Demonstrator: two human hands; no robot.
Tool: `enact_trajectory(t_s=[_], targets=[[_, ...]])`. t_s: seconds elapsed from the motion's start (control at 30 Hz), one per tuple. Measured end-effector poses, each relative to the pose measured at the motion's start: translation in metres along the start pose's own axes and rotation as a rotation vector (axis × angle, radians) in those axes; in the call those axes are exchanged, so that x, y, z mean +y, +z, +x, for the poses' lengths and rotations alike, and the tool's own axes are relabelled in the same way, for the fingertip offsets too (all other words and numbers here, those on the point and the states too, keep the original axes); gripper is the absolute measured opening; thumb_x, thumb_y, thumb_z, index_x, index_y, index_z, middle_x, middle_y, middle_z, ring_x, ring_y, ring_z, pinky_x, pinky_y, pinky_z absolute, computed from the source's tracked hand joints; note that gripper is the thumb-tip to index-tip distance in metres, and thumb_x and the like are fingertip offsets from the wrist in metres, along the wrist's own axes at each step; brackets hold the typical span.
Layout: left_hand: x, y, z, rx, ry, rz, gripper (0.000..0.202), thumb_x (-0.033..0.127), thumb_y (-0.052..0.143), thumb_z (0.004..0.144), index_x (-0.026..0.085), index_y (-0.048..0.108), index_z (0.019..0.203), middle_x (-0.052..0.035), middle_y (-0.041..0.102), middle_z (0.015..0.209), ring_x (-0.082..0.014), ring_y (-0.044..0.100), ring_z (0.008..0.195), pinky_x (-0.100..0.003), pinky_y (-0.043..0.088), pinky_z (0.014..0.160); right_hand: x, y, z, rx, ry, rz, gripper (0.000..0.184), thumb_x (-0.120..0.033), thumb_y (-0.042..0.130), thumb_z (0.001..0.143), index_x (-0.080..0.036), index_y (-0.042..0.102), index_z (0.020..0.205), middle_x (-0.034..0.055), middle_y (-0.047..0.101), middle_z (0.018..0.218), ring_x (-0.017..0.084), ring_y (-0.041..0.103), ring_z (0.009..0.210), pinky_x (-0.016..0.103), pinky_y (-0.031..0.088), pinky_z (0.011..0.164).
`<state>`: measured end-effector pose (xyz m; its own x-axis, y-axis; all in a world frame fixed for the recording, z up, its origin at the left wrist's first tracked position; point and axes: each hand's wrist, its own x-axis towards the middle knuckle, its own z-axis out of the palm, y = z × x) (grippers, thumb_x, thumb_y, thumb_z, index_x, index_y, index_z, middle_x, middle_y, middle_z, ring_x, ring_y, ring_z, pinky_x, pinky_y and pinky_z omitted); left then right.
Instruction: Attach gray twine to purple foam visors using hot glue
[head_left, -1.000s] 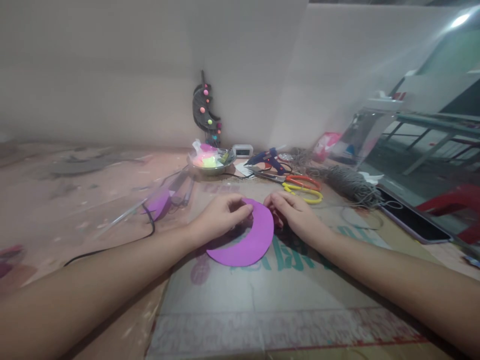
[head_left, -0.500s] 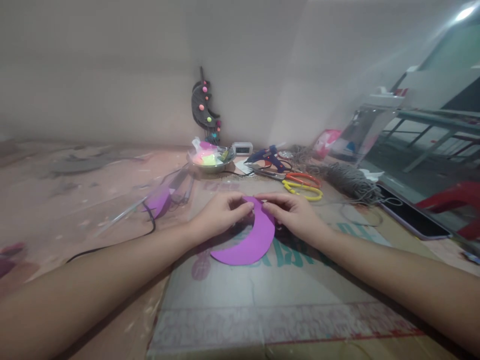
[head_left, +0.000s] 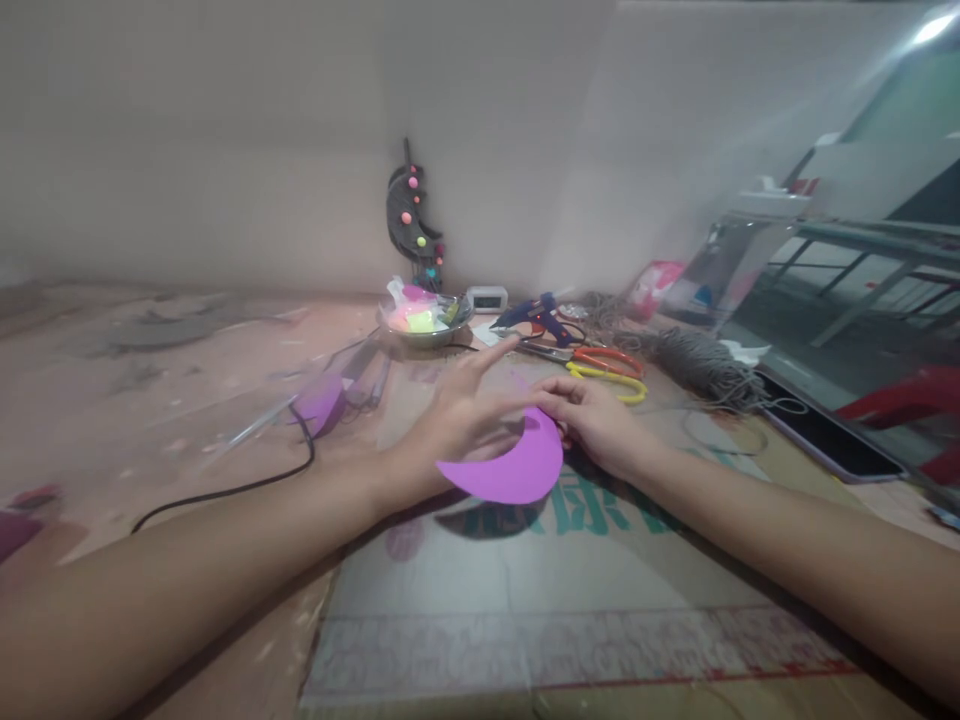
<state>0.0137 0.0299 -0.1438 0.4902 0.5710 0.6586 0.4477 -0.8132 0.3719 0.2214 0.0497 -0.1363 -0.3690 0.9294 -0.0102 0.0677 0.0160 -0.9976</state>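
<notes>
A purple crescent moon cutout (head_left: 517, 475), flat and paper-like, is tilted up a little over the cardboard sheet (head_left: 600, 590) and casts a shadow on it. My right hand (head_left: 596, 420) pinches the crescent near its upper part between thumb and fingers. My left hand (head_left: 465, 415) is just left of the crescent, fingers stretched out and apart. Its thumb reaches across toward the crescent's upper end; whether it touches, I cannot tell. The crescent's upper tip is partly hidden behind the fingers.
Behind the hands are scissors (head_left: 611, 372) with red and yellow handles, a blue glue gun (head_left: 536, 318), a bowl (head_left: 424, 337) of colourful bits and a small digital clock (head_left: 487, 299). Grey yarn (head_left: 705, 365) and a phone (head_left: 829, 425) lie right. A decorated dark crescent (head_left: 409, 215) leans on the wall.
My left hand has let go of the crescent and spread its fingers. The crescent has lifted and shifted slightly right, its lower tip rising, still in my right hand.
</notes>
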Motion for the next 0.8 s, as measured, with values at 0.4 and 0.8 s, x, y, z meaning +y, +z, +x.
enact_trajectory(t_s=[0.4, 0.8], targets=[[0.011, 0.0, 0.0, -0.129, -0.55, -0.407, 0.04, 0.046, 0.048, 0.093, 0.016, 0.063, 0.071, -0.0005, 0.062, 0.067, -0.0132, 0.053, 0.061, -0.024, 0.041, 0.059, -0.001, 0.005, -0.004, -0.087, -0.053, -0.044, 0.046, -0.062, 0.048, 0.089, -0.017, 0.058, 0.086, -0.0023, 0.058, 0.055, 0.008, 0.046, 0.042, 0.019, 0.034, 0.04], [0.005, 0.004, 0.003, -0.141, -0.725, -0.789, 0.046, 0.057, 0.049, 0.088, 0.016, 0.052, 0.068, 0.0013, 0.048, 0.061, -0.01, 0.042, 0.053, -0.023, 0.033, 0.05, -0.007, 0.007, -0.009, 0.012, -0.068, -0.135, 0.041, -0.056, 0.066, 0.078, -0.02, 0.049, 0.069, -0.0075, 0.048, 0.046, 0.007, 0.04, 0.039, 0.019, 0.031, 0.039]])
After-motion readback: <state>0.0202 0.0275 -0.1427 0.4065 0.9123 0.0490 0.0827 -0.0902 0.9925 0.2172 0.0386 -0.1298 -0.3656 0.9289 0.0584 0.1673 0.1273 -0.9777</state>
